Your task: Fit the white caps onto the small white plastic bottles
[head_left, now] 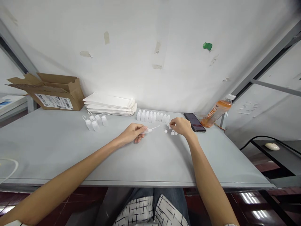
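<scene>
My left hand [135, 131] is closed around a small white squeeze bottle [147, 130], tipped on its side with its thin nozzle pointing right. My right hand [181, 126] pinches at a group of small white caps [172, 133] on the table; whether a cap is between the fingertips is hard to make out. Behind both hands stands a row of small white bottles [150, 117], upright and without nozzles. To the left, several bottles with curved nozzle tops [95, 125] stand in a cluster.
On the grey table [141, 163], a stack of white envelopes [109, 104] and an opened cardboard box [56, 92] sit at the back left. A phone [195, 122] lies right of my right hand, beside a leaning bottle of orange drink [217, 112]. A white wall rises behind.
</scene>
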`<action>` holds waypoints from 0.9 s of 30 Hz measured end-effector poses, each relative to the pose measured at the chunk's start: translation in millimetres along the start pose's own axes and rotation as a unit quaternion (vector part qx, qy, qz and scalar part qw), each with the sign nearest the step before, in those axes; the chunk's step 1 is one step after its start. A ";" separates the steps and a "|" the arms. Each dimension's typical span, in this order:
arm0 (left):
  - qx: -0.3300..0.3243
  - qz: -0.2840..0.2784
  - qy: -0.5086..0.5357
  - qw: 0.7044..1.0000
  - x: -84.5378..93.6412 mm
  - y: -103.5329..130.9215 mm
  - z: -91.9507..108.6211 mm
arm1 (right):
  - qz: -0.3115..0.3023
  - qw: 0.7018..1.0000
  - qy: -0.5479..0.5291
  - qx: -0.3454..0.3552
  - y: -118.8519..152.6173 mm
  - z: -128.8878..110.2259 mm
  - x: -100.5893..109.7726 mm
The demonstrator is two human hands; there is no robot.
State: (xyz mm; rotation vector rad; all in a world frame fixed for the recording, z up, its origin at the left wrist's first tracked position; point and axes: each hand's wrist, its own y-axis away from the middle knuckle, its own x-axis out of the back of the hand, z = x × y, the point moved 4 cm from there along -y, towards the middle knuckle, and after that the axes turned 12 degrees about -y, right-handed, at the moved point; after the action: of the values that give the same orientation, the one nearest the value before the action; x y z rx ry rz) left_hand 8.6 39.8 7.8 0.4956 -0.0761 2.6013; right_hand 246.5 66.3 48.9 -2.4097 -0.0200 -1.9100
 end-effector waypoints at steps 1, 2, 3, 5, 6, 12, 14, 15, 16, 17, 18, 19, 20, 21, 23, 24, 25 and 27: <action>0.001 -0.001 0.000 1.000 -0.2 0.2 0.1 | 0.002 1.000 -0.001 -0.003 0.0 1.1 0.6; 0.002 -0.001 -0.001 1.000 -0.3 0.3 0.3 | 0.004 1.000 -0.003 -0.006 0.2 2.0 1.4; 0.002 -0.001 -0.003 1.000 -0.4 0.5 0.6 | 0.008 1.000 -0.007 -0.008 0.5 2.6 2.4; 0.003 -0.002 -0.005 1.000 -0.5 0.7 1.1 | 0.017 1.000 -0.021 -0.006 1.5 3.1 4.9; 0.002 -0.003 -0.006 1.000 -0.6 0.8 1.3 | 0.022 0.999 -0.031 -0.002 2.1 2.8 6.4; 0.002 -0.006 -0.010 1.000 -0.6 0.3 0.6 | 0.043 0.996 -0.078 0.022 6.2 -4.3 12.9; 0.002 -0.008 -0.011 1.000 -1.0 0.0 -0.1 | 0.035 0.995 -0.088 0.030 6.6 -8.1 11.4; 0.002 -0.009 -0.012 1.000 -1.3 -0.2 -0.4 | 0.026 0.995 -0.094 0.038 6.5 -10.3 9.6; 0.002 -0.011 -0.011 1.000 -1.5 -0.3 -0.7 | 0.013 0.994 -0.098 0.047 6.2 -12.3 7.3; 0.001 -0.012 -0.010 1.000 -1.7 -0.5 -1.0 | -0.002 0.994 -0.099 0.055 5.8 -13.9 4.7; 0.000 -0.012 -0.009 1.000 -1.8 -0.7 -1.3 | -0.016 0.993 -0.098 0.059 5.4 -14.8 2.1; 0.000 -0.011 -0.009 1.000 -1.8 -0.8 -1.6 | -0.026 0.993 -0.095 0.061 4.8 -14.9 -0.2; 0.000 -0.011 -0.008 1.000 -1.8 -0.9 -1.9 | -0.030 0.994 -0.090 0.060 4.2 -14.3 -1.6; 0.000 -0.012 -0.008 1.000 -1.8 -1.0 -2.2 | -0.028 0.994 -0.086 0.060 3.5 -13.2 -2.3; 0.000 -0.013 -0.007 1.000 -1.8 -1.1 -2.9 | -0.016 0.995 -0.078 0.060 2.5 -10.2 -1.7; 0.001 -0.013 -0.005 1.000 -1.7 -1.1 -3.1 | -0.011 0.995 -0.075 0.059 2.2 -8.5 -1.0; 0.002 -0.013 -0.004 1.000 -1.7 -1.1 -3.4 | -0.009 0.996 -0.071 0.056 1.9 -6.7 -0.2; 0.003 -0.012 -0.004 1.000 -1.5 -1.0 -3.6 | -0.009 0.997 -0.063 0.044 1.8 -3.3 1.4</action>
State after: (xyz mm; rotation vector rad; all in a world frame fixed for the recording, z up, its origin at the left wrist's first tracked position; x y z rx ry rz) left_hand 9.1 40.5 3.9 0.5070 -0.0643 2.5769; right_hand 243.7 64.3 50.9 -2.4753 -0.1296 -1.7212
